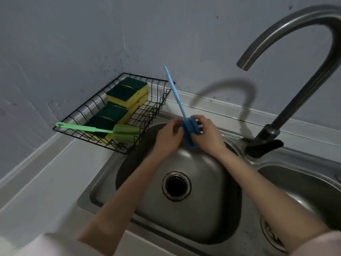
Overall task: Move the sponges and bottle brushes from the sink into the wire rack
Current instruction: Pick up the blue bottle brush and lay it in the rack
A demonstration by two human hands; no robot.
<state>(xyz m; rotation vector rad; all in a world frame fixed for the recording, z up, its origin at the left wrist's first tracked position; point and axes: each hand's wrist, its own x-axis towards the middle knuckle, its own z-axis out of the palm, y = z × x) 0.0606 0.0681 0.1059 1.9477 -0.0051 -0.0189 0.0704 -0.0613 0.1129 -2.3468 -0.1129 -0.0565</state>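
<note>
A blue bottle brush (190, 133) hangs above the far side of the left sink basin (147, 209), its thin handle pointing up and away toward the wall. My left hand (167, 137) and my right hand (207, 135) both grip its foam head from either side. The black wire rack (77, 113) stands in the counter corner at the left. Several yellow sponges with dark green tops (122, 95) lie in a row inside it. A green bottle brush (121, 133) lies across the rack's front part, handle pointing left.
A tall curved metal faucet (287, 115) rises at the right, its spout over the basin. The drain (176, 186) is in the basin's middle. A second basin (304, 191) lies at the right. Grey walls close the corner behind the rack.
</note>
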